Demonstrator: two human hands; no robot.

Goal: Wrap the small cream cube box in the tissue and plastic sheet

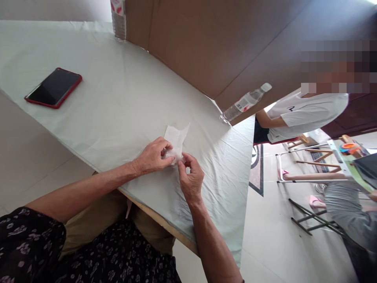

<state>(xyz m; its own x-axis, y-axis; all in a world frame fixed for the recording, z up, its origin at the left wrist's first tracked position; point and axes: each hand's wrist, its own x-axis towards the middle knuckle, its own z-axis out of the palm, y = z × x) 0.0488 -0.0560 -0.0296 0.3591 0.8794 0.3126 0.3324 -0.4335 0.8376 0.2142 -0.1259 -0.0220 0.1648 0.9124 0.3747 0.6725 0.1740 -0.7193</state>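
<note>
A small white tissue (176,137) lies near the front edge of the cloth-covered table (118,106), its far end spread with two pointed corners and its near end crumpled. My left hand (154,156) pinches the crumpled part from the left, thumb and index finger bent onto it. From the right, my right hand (191,175) grips the same near end between thumb and fingertips. The two hands are close together, and their fingers hide part of the tissue.
A phone in a red case (54,88) lies at the left. A large brown cardboard panel (203,43) stands along the far side, with a plastic bottle (246,103) at its right end and another bottle (119,21) at its left. People sit at the right, beside a folding stool (315,216).
</note>
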